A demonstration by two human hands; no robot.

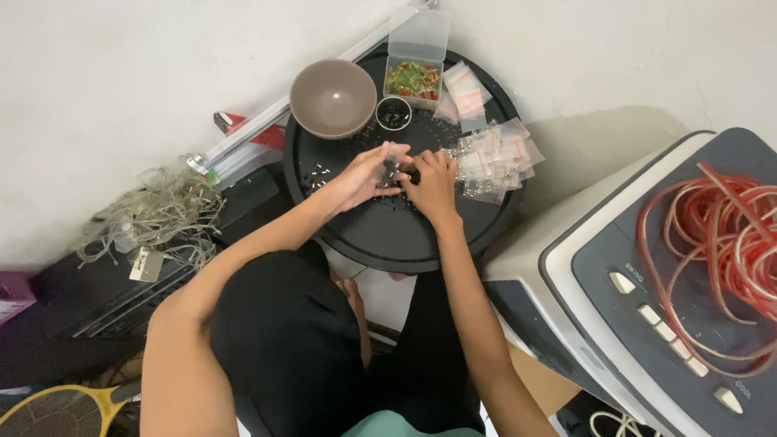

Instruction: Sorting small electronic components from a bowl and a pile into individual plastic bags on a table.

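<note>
1. The left hand [362, 176] and the right hand [431, 183] meet over the middle of a round black tray surface [380, 235], fingertips almost touching.
2. Between them sits a small clear plastic bag with dark bits inside [391, 166]. The left grip pinches it from the left side; its contents are too small to make out.
3. The right grip curls inward beside the bag. A dark bit shows at its fingertips, but whether the fingers clamp it or the bag cannot be told, since the back of the hand hides them.
4. Just right of the right hand lies a heap of small clear plastic bags with red marks [495, 158]; the hand covers its near edge.
5. At the tray's far side stand a brown round bowl [333, 98], a small black round cup [394, 112] holding dark pieces, and a clear plastic box of red, yellow and green bits [413, 79] with its lid up.
6. Tiny pale pieces [317, 174] lie scattered on the tray left of the left hand, too small to identify.
7. A tangle of pale wire [162, 212] lies at the left by the wall.
8. At the right, a grey and white appliance [599, 267] carries a coil of red translucent cable [720, 243], both cut off by the frame edge.
</note>
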